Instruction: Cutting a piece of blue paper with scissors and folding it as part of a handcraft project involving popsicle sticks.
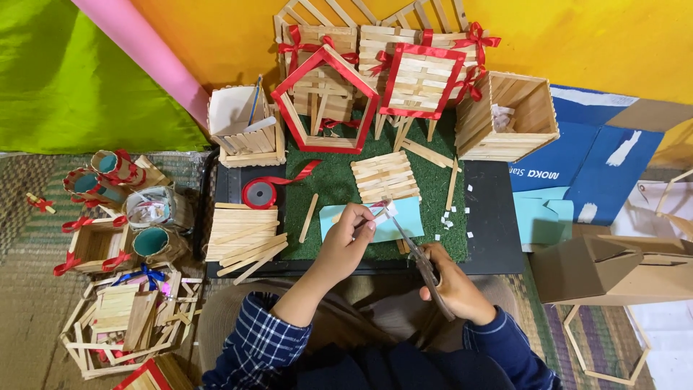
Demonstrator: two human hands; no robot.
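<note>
My left hand (345, 244) pinches a small white strip (390, 208) over a light blue paper sheet (406, 219). My right hand (453, 283) grips a pair of scissors (411, 247), whose blades point up toward the strip. Both hands hover above a green turf mat (339, 180) on a black board (491, 217). A panel of joined ice-cream sticks (385, 175) lies just beyond my left hand, and a single loose stick (309, 217) lies to its left.
A red ribbon roll (259, 193) and a stack of loose sticks (242, 235) lie left of the mat. Stick houses with red trim (325, 101), an open stick box (509, 115) and a stick pen holder (245, 130) stand behind. Finished crafts (123, 217) crowd the left, cardboard boxes (613, 267) the right.
</note>
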